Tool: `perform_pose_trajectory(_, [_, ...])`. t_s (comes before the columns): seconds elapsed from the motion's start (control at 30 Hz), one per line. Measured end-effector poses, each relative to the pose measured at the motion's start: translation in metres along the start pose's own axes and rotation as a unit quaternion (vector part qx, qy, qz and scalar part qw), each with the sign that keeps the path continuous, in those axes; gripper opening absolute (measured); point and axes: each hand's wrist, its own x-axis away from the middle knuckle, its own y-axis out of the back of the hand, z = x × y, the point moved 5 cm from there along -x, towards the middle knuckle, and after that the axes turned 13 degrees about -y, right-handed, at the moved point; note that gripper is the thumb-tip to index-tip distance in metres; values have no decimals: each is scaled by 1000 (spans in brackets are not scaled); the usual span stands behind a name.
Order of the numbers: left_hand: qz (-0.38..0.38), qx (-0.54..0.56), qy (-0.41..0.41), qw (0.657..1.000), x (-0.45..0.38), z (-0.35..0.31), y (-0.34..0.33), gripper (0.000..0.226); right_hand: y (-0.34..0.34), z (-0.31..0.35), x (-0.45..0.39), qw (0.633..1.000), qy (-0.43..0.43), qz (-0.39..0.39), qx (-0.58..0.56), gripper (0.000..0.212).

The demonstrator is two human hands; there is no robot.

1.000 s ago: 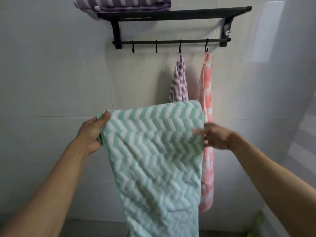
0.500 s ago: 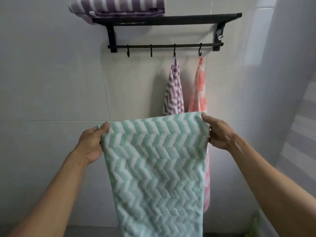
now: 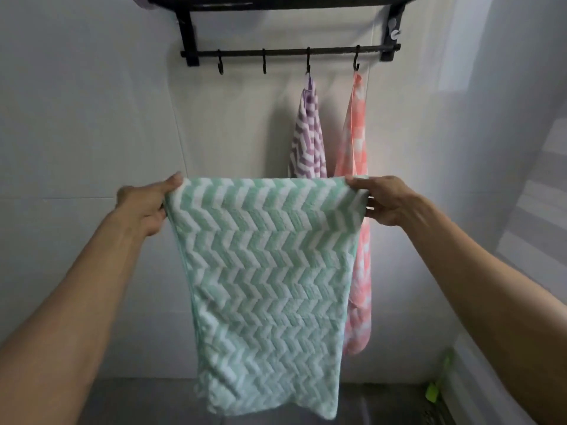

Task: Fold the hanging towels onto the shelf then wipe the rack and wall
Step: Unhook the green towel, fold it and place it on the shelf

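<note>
A green and white zigzag towel (image 3: 267, 283) hangs spread out in front of me, folded double along its top edge. My left hand (image 3: 144, 207) pinches its top left corner and my right hand (image 3: 383, 200) grips its top right corner. Behind it a purple striped towel (image 3: 306, 139) and a pink checked towel (image 3: 357, 167) hang from the two right hooks of the black rack (image 3: 288, 53). The rack's shelf (image 3: 276, 4) runs along the frame's top edge. The two left hooks are bare.
Pale tiled wall (image 3: 92, 118) lies behind the rack, and a second wall (image 3: 521, 148) closes in on the right. A grey floor (image 3: 147, 403) shows below, with a green object (image 3: 435, 391) in the lower right corner.
My right hand moved from the towel's face to its top right corner and took hold. The towel's top edge is now stretched level and wider. The view has come nearer the rack.
</note>
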Motion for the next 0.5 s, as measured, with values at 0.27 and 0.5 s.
perform_pose_trajectory(0.27, [-11,-70,10,997,4,31,23,53,-9,-37,-11,997,-34,-39,51,20])
perform_pose_trajectory(0.5, [-22,-103,-18,994,-7,17,27,45,-15,-9,-11,996,2,-45,81,26])
